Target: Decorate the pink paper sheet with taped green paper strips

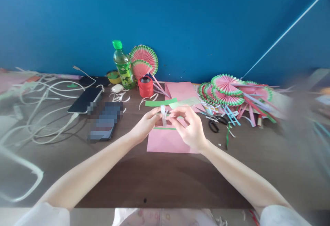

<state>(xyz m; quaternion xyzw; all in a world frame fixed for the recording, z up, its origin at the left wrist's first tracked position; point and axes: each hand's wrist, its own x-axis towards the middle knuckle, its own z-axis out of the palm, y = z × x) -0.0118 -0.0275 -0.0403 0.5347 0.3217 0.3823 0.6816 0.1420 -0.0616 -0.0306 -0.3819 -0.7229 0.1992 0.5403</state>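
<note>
Above a pink sheet of paper (167, 143), my left hand (147, 124) is closed on a narrow white roll of tape (163, 115), held edge-on. My right hand (190, 124) meets it from the other side, thumb and forefinger pinched at the roll's near face. What lies in that pinch is too small to make out. A green paper strip (161, 102) rests just beyond the hands, and a thin green edge runs across the pink sheet below them. More pink paper (182, 93) and a pale green piece (185, 101) lie behind.
Black-handled scissors (213, 125) lie to the right, near a pile of pleated pink-and-green paper fans (227, 90). A green-capped bottle (123, 66) and a red round container (145, 87) stand at the back. Two phones (86, 99) and looped white cables (33, 116) are on the left.
</note>
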